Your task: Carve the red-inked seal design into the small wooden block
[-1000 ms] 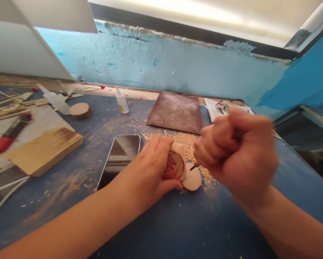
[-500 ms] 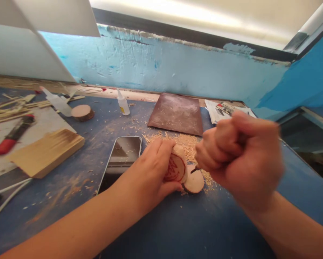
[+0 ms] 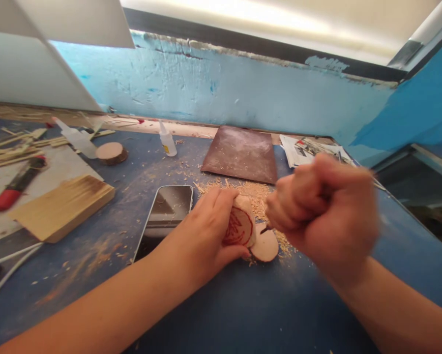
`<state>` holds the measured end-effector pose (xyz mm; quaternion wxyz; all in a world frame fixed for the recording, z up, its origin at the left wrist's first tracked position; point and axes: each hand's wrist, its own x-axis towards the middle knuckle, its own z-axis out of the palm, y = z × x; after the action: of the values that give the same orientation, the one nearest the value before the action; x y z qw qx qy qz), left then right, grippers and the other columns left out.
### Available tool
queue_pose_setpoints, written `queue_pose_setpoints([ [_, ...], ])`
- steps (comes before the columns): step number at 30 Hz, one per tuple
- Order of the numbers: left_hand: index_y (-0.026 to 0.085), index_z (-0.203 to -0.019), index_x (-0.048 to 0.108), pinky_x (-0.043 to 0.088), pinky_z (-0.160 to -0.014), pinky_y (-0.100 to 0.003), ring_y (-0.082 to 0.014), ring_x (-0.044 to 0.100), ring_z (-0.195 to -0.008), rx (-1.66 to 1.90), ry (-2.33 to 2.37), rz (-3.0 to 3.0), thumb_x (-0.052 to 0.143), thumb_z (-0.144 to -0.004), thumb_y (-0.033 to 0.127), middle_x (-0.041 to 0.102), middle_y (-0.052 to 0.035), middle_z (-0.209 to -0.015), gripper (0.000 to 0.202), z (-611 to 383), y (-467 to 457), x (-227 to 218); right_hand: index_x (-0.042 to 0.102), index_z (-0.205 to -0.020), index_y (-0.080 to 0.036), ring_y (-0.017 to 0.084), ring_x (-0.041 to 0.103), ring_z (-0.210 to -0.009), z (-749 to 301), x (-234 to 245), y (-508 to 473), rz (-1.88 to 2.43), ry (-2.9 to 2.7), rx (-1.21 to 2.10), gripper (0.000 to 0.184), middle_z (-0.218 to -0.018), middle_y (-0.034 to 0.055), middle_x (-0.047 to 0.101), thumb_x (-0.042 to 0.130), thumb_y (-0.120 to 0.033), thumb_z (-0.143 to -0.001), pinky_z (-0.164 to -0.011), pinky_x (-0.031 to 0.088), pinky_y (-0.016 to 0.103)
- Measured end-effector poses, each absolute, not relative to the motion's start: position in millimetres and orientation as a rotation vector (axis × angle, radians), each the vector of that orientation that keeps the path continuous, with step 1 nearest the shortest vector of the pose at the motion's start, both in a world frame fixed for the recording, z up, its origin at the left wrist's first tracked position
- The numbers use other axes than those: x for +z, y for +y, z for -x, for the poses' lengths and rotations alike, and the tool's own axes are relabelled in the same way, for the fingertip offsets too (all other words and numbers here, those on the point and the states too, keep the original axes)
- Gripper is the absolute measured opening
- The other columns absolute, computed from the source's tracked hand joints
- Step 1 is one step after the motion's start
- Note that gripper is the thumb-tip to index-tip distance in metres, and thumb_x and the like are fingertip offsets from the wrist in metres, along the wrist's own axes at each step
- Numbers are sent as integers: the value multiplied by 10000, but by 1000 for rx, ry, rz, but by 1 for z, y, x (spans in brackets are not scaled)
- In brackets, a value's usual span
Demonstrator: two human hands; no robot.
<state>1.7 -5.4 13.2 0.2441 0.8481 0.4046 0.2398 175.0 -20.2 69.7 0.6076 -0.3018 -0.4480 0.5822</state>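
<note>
My left hand (image 3: 213, 231) is wrapped round a wooden piece (image 3: 241, 226) whose round face carries a red outline and carved or drawn marks. Its edge rests against a flat wood slice (image 3: 265, 246) lying on the table. My right hand (image 3: 324, 216) is a fist, slightly blurred, to the right and above the slice. A thin dark tool tip (image 3: 265, 228) pokes out below the fist, close to the wooden piece; the handle is hidden in the fingers. Pale shavings (image 3: 255, 196) lie behind and around the wood.
A phone (image 3: 169, 211) lies left of my left hand. Behind stand a brown sandpaper sheet (image 3: 241, 155) and a small glue bottle (image 3: 168, 140). To the left are a wood block (image 3: 64, 206), a red-handled cutter (image 3: 17, 184), another wood slice (image 3: 111, 153) and thin sticks (image 3: 17, 147).
My right fist has shifted slightly left and down, its tool tip still beside the wooden piece. My left hand keeps its hold. The whole view has moved a little.
</note>
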Motion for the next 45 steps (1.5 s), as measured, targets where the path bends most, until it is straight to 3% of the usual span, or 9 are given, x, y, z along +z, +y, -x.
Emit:
queue_pose_setpoints([
  [7, 219, -1329, 443, 499, -1012, -542, -352, 560, -1181, 653, 1095, -2295, 880, -763, 326, 550, -120, -1246, 723, -3, -5, 15, 309, -500, -205, 72, 196, -407, -172, 63, -19, 725, -1040, 1385, 554, -473, -58, 228, 531, -366, -981, -385, 204, 237],
  [12, 189, -1333, 465, 491, -1028, -540, -353, 554, -1188, 663, 1072, -2299, 861, -790, 336, 551, -134, -1247, 688, -3, -5, 14, 365, -510, -198, 75, 225, -419, -170, 63, -20, 728, -1049, 1371, 524, -477, -55, 253, 491, -315, -1005, -410, 223, 238],
  [16, 204, -1359, 434, 482, -1055, -558, -359, 543, -1221, 653, 1088, -2284, 868, -780, 337, 542, -137, -1277, 735, -4, -6, 14, 338, -498, -200, 70, 203, -413, -170, 63, -21, 684, -1032, 1355, 519, -475, -60, 237, 550, -304, -960, -391, 197, 232],
  [22, 259, -1352, 426, 498, -1030, -551, -355, 554, -1209, 675, 1078, -2309, 860, -788, 370, 542, -113, -1266, 720, -3, -7, 11, 344, -514, -203, 81, 239, -430, -171, 63, -21, 717, -1095, 1351, 531, -495, -54, 256, 500, -318, -1008, -419, 228, 245],
  [26, 227, -1340, 441, 490, -1038, -535, -348, 546, -1213, 660, 1068, -2317, 856, -799, 337, 542, -120, -1263, 691, -3, -8, 11, 348, -511, -208, 75, 233, -409, -171, 63, -20, 737, -1089, 1359, 532, -483, -63, 237, 556, -343, -982, -400, 212, 240],
  [33, 237, -1343, 440, 487, -1040, -566, -357, 547, -1213, 644, 1063, -2299, 857, -799, 350, 546, -123, -1262, 694, -3, -7, 14, 363, -512, -203, 80, 238, -420, -171, 64, -24, 754, -1115, 1342, 518, -481, -52, 261, 464, -292, -1012, -410, 222, 245],
  [41, 224, -1326, 477, 485, -1038, -551, -359, 552, -1210, 667, 1050, -2282, 860, -791, 336, 559, -122, -1260, 667, -4, -7, 11, 384, -511, -196, 71, 243, -406, -172, 59, -21, 745, -1124, 1416, 523, -467, -57, 269, 490, -299, -1013, -393, 224, 230],
  [45, 200, -1354, 460, 487, -1044, -512, -351, 561, -1215, 698, 1066, -2274, 895, -753, 347, 560, -130, -1284, 756, -4, -6, 9, 317, -497, -197, 66, 228, -400, -176, 65, -18, 692, -1095, 1396, 536, -463, -57, 237, 528, -316, -976, -388, 230, 232],
])
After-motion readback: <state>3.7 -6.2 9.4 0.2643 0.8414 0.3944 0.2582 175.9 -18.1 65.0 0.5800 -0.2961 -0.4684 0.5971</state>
